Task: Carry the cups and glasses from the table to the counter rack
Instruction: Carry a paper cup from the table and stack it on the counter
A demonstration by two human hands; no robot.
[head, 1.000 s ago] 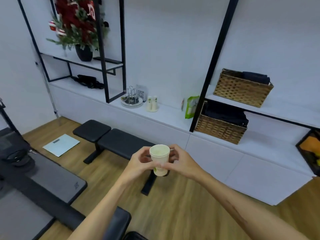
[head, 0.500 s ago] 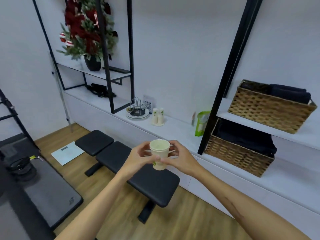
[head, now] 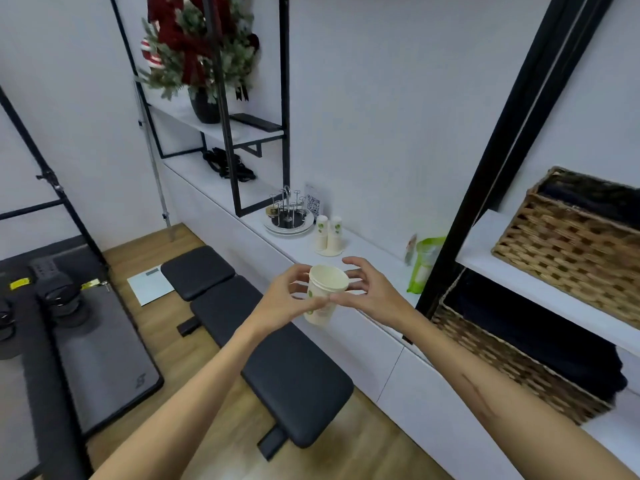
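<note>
White counter (head: 367,251) w/ wire rack (head: 289,211) now closer than 1s ago; paper cup (head: 323,294) pinched by left hand (head: 284,301), right hand (head: 369,296) fingers spreading, nearly there.

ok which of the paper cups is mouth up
The paper cup held between the left hand and right hand: its open rim faces up. The two stacked cups on the counter stand upside down.

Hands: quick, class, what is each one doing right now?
Left hand: closed on the paper cup.
Right hand: thumb on the cup, fingers spread.
</note>
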